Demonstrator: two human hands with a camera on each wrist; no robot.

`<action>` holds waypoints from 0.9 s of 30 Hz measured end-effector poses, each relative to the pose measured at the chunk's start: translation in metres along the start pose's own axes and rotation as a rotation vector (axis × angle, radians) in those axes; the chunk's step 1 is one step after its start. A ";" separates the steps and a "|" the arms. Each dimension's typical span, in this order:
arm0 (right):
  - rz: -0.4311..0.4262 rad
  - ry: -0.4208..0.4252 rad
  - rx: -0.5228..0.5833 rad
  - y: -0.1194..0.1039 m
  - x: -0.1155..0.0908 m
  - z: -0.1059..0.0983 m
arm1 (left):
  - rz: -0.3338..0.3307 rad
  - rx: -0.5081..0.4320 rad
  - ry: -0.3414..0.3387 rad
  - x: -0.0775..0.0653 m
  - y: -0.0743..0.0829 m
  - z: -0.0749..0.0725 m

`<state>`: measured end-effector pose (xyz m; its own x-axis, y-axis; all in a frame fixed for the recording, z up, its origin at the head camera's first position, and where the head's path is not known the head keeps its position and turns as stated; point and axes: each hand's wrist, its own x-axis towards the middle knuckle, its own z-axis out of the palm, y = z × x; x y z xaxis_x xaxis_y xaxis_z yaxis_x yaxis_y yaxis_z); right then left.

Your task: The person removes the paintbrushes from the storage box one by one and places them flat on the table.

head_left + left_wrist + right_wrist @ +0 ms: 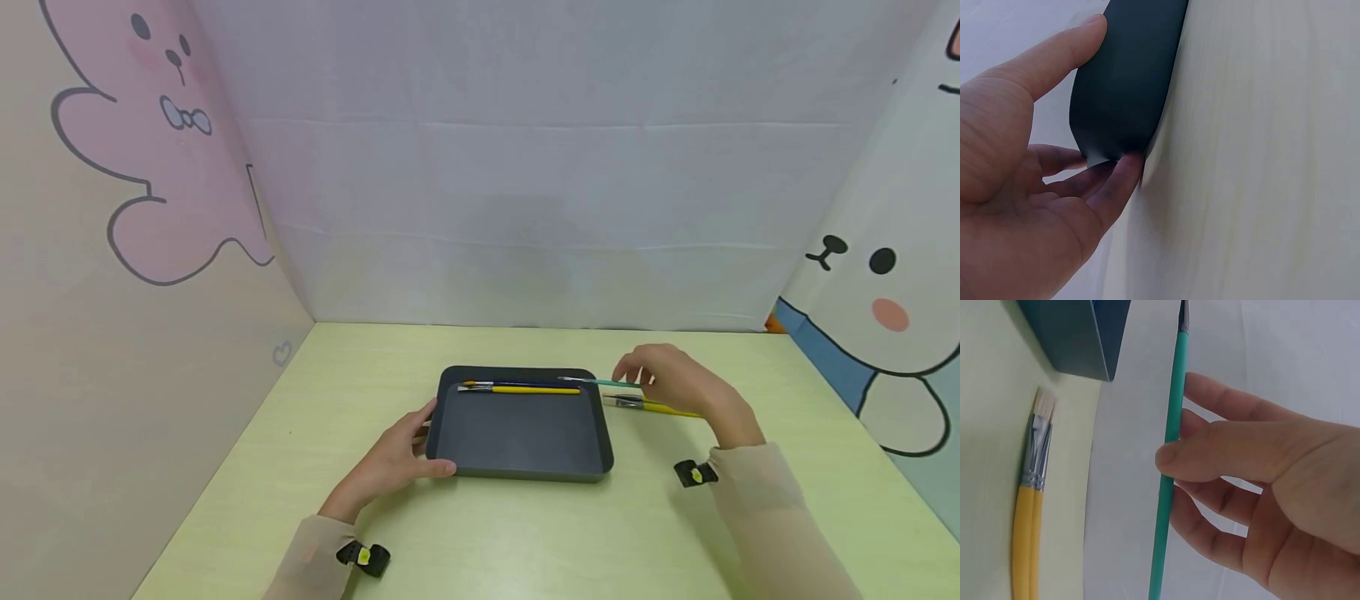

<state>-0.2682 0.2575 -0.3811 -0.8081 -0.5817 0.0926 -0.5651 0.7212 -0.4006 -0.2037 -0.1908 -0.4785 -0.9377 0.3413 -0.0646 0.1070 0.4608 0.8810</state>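
My left hand holds the near-left corner of a dark grey tray, thumb at the front edge and fingers along the left side. In the left wrist view the fingers curl against the tray wall. My right hand pinches a green paintbrush between thumb and fingers. Its bristle end points left, over the tray's far-right corner in the head view. Inside the tray, near the far side, lie a dark blue paintbrush and a yellow paintbrush, side by side with bristles to the left.
Two yellow-handled paintbrushes lie together on the pale wood table, right of the tray and below my right hand. A white sheet hangs behind the table's far edge. Cartoon-printed panels stand at both sides.
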 end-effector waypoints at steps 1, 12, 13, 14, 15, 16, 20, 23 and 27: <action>0.005 0.005 0.002 0.002 -0.002 0.000 | 0.001 -0.002 0.000 0.000 0.000 0.000; 0.035 0.020 -0.018 0.019 -0.021 0.002 | -0.006 -0.003 0.005 0.000 0.000 0.001; 0.037 0.026 -0.019 0.020 -0.023 0.002 | -0.008 -0.002 0.007 0.000 0.000 0.001; 0.039 0.031 -0.017 0.020 -0.024 0.001 | -0.009 0.001 0.010 0.000 0.000 0.001; 0.042 0.035 -0.014 0.021 -0.025 0.000 | -0.011 0.002 0.011 0.000 0.000 0.001; 0.045 0.037 -0.013 0.022 -0.026 -0.001 | -0.013 0.002 0.013 0.000 0.000 0.001; 0.059 0.047 -0.004 0.027 -0.031 -0.004 | -0.016 0.005 0.011 0.000 0.001 0.000; 0.075 0.046 -0.004 0.035 -0.035 -0.005 | -0.019 0.003 0.011 0.000 0.001 0.001; 0.094 0.037 -0.009 0.046 -0.040 -0.006 | -0.024 -0.003 0.015 0.000 0.001 0.001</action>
<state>-0.2629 0.3159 -0.3972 -0.8633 -0.4967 0.0890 -0.4875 0.7755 -0.4012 -0.2032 -0.1897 -0.4783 -0.9448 0.3180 -0.0791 0.0834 0.4667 0.8805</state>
